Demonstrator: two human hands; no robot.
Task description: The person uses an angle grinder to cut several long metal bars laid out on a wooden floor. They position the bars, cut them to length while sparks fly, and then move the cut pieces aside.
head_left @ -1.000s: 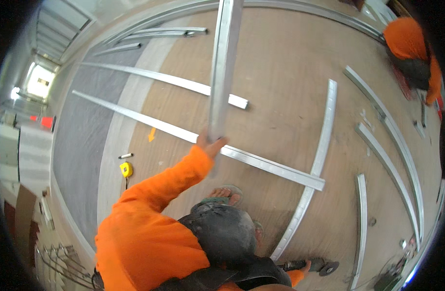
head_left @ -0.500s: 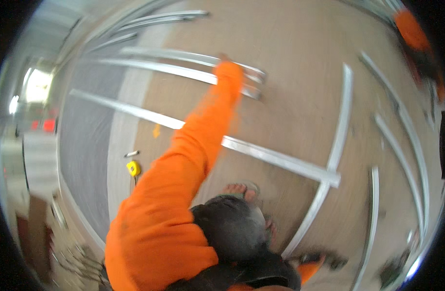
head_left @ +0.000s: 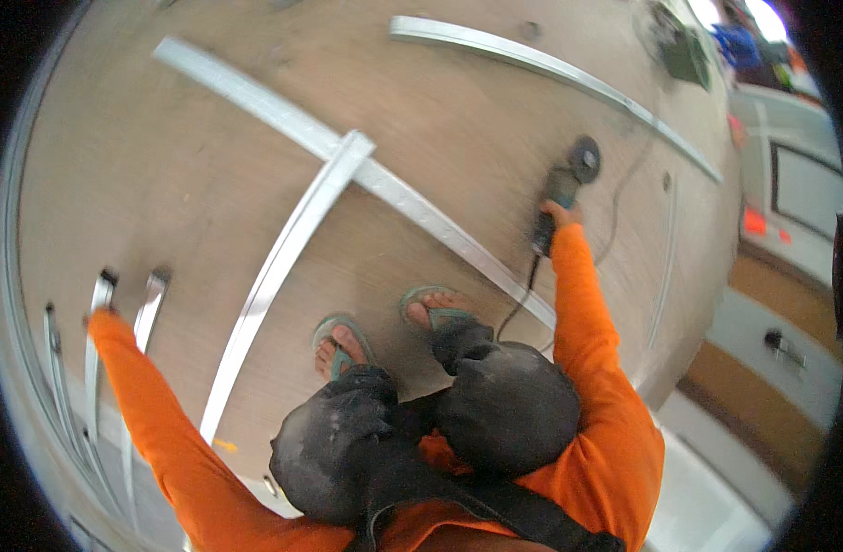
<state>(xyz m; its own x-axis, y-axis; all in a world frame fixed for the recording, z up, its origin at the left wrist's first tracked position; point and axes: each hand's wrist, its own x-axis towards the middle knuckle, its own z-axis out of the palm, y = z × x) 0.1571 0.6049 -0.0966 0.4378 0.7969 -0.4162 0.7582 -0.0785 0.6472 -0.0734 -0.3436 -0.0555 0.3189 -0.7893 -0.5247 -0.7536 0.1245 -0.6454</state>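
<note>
My right hand (head_left: 559, 213) grips a dark angle grinder (head_left: 563, 184), its disc pointing away from me just above the brown floor; its cord (head_left: 522, 294) trails back toward my feet. My left hand (head_left: 99, 317) is stretched far out to the left, blurred, close to the ends of two silver metal channels (head_left: 151, 287) lying on the floor. Whether it touches them I cannot tell. Two long metal channels (head_left: 283, 248) cross in front of my feet, which wear green sandals (head_left: 430, 308).
Another long curved metal channel (head_left: 550, 64) lies farther off at the top. More channels (head_left: 67, 386) line the left edge. A dark bag (head_left: 683, 51) sits at the top right. A stepped ledge with white and brown bands (head_left: 762, 368) runs along the right.
The view has swung round. My left hand held a channel upright, reached out to the channels on the floor, and now stretches left without it. The grinder has come up in front.
</note>
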